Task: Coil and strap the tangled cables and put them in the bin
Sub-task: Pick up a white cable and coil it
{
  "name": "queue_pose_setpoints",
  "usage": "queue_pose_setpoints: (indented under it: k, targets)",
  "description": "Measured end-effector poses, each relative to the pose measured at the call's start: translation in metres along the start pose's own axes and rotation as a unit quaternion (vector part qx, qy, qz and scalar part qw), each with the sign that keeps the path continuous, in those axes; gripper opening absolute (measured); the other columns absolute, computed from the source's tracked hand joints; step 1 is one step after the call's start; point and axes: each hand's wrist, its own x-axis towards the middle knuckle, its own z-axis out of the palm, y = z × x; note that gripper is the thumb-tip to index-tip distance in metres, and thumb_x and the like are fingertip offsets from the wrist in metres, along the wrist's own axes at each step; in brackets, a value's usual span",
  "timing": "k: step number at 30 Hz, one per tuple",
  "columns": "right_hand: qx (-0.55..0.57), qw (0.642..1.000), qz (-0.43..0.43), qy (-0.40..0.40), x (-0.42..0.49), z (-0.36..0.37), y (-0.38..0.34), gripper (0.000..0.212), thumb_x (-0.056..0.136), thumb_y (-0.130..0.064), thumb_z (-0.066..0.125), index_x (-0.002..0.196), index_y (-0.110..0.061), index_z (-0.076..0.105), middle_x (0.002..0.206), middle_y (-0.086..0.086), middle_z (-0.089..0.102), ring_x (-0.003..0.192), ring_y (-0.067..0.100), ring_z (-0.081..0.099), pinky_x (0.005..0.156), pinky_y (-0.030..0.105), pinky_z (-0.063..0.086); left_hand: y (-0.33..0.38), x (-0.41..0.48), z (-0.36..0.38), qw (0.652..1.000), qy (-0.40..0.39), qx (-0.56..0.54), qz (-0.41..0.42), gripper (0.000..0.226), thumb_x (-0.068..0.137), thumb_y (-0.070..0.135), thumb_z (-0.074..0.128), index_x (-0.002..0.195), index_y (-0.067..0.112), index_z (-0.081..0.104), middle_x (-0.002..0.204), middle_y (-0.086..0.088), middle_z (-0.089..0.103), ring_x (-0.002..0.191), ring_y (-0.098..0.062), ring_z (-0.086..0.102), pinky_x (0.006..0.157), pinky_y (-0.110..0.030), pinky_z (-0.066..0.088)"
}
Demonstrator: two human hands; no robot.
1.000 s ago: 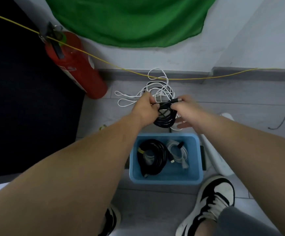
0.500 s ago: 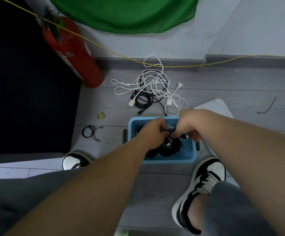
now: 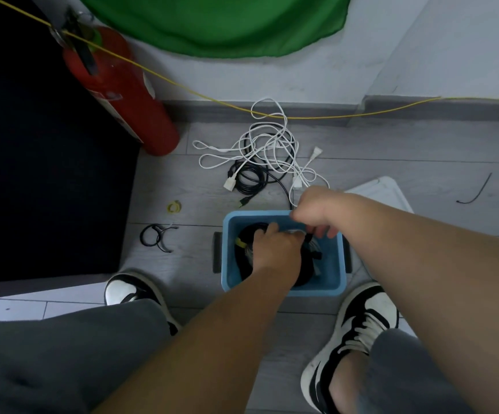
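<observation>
Head view: left hand [image 3: 275, 249] and right hand [image 3: 313, 212] curl their fingers [image 3: 331, 231] round the black coil [image 3: 305, 271], flat and low inside the bin [image 3: 316, 289]

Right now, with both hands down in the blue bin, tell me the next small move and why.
Probably release the black coil and lift both hands out: the left hand and right hand hold it low inside the bin, and a tangle of cables lies on the floor.
</observation>
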Motion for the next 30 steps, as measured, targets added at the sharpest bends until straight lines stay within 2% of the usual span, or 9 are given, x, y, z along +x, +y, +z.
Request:
queue_pose_setpoints:
  k: [4, 7, 10, 14, 18, 21, 24, 28, 30]
  targets:
    - [0.017, 1.0, -0.009, 0.008, -0.012, 0.004, -0.006, 0.022, 0.096, -0.021, 0.055, 0.103, -0.002, 0.063, 0.091, 0.015, 0.074, 0.074, 0.027, 0.075, 0.052, 0.029, 0.057, -0.02, 0.0, -0.006, 0.99, -0.041, -0.132, -0.009, 0.035, 0.1, 0.039, 0.057, 0.131, 0.023, 0.063, 0.131, -0.003, 0.048, 0.12, -0.025, 0.049, 0.097, -0.044, 0.049]
    - [0.021, 0.998, -0.024, 0.046, -0.022, 0.006, -0.014, 0.016, 0.09, -0.013, 0.055, 0.094, -0.001, 0.066, 0.084, 0.016, 0.073, 0.069, 0.029, 0.075, 0.045, 0.027, 0.054, -0.037, -0.007, -0.03, 0.978, 0.019, -0.207, -0.023, 0.026, 0.098, 0.031, 0.056, 0.119, 0.019, 0.067, 0.115, -0.005, 0.061, 0.1, -0.029, 0.064, 0.086, -0.042, 0.055]
    - [0.051, 0.992, -0.056, 0.105, -0.029, 0.005, -0.028, 0.012, 0.082, -0.01, 0.056, 0.085, -0.005, 0.066, 0.076, 0.017, 0.07, 0.061, 0.028, 0.07, 0.05, 0.029, 0.055, -0.053, -0.01, -0.062, 0.968, 0.089, -0.226, -0.068, 0.018, 0.093, 0.023, 0.054, 0.095, 0.014, 0.07, 0.093, -0.01, 0.07, 0.087, -0.033, 0.067, 0.075, -0.037, 0.056]
    - [0.101, 0.98, -0.093, 0.147, -0.028, 0.004, -0.043, 0.01, 0.084, -0.012, 0.056, 0.082, -0.011, 0.066, 0.079, 0.011, 0.067, 0.07, 0.027, 0.063, 0.052, 0.022, 0.04, -0.074, 0.0, -0.082, 0.955, 0.12, -0.248, -0.113, 0.018, 0.092, 0.022, 0.055, 0.091, 0.013, 0.07, 0.09, -0.012, 0.071, 0.085, -0.034, 0.067, 0.071, -0.033, 0.054]
    - [0.191, 0.964, -0.102, 0.155, 0.002, 0.001, -0.049, 0.019, 0.088, -0.016, 0.057, 0.089, -0.005, 0.072, 0.087, 0.017, 0.073, 0.083, 0.035, 0.071, 0.065, 0.035, 0.055, -0.091, 0.035, -0.083, 0.973, 0.043, -0.191, -0.124, 0.02, 0.092, 0.018, 0.055, 0.102, 0.013, 0.071, 0.109, -0.013, 0.068, 0.101, -0.033, 0.066, 0.08, -0.031, 0.05]
    - [0.248, 0.957, -0.103, 0.113, 0.029, -0.01, -0.061, 0.018, 0.094, -0.018, 0.057, 0.095, -0.004, 0.07, 0.089, 0.019, 0.076, 0.083, 0.036, 0.075, 0.073, 0.047, 0.062, -0.099, 0.078, -0.072, 0.974, -0.077, -0.165, -0.135, 0.032, 0.09, 0.023, 0.049, 0.112, 0.01, 0.067, 0.115, -0.015, 0.069, 0.106, -0.032, 0.066, 0.088, -0.032, 0.05]
    - [0.281, 0.951, -0.091, 0.09, 0.057, -0.021, -0.063, 0.015, 0.095, -0.013, 0.057, 0.099, -0.006, 0.068, 0.091, 0.02, 0.075, 0.074, 0.034, 0.074, 0.064, 0.039, 0.058, -0.099, 0.12, -0.047, 0.97, -0.193, -0.101, -0.105, 0.065, 0.077, 0.041, 0.03, 0.119, 0.002, 0.061, 0.121, -0.017, 0.068, 0.11, -0.032, 0.063, 0.095, -0.036, 0.049]
    - [0.326, 0.941, -0.044, 0.08, 0.081, -0.026, -0.05, 0.017, 0.091, -0.007, 0.054, 0.1, 0.0, 0.067, 0.088, 0.024, 0.073, 0.062, 0.029, 0.064, 0.061, 0.037, 0.049, -0.096, 0.139, -0.036, 0.952, -0.279, -0.046, -0.117, 0.055, 0.096, 0.044, 0.04, 0.135, 0.007, 0.052, 0.141, -0.01, 0.05, 0.133, -0.031, 0.043, 0.115, -0.039, 0.035]
    - [0.344, 0.936, -0.032, 0.069, 0.082, -0.025, -0.045, 0.018, 0.092, -0.006, 0.054, 0.102, 0.002, 0.067, 0.082, 0.021, 0.07, 0.063, 0.028, 0.062, 0.064, 0.037, 0.047, -0.101, 0.141, -0.027, 0.951, -0.281, -0.004, -0.129, 0.065, 0.087, 0.044, 0.04, 0.142, 0.011, 0.048, 0.153, -0.008, 0.037, 0.141, -0.035, 0.025, 0.117, -0.052, 0.028]
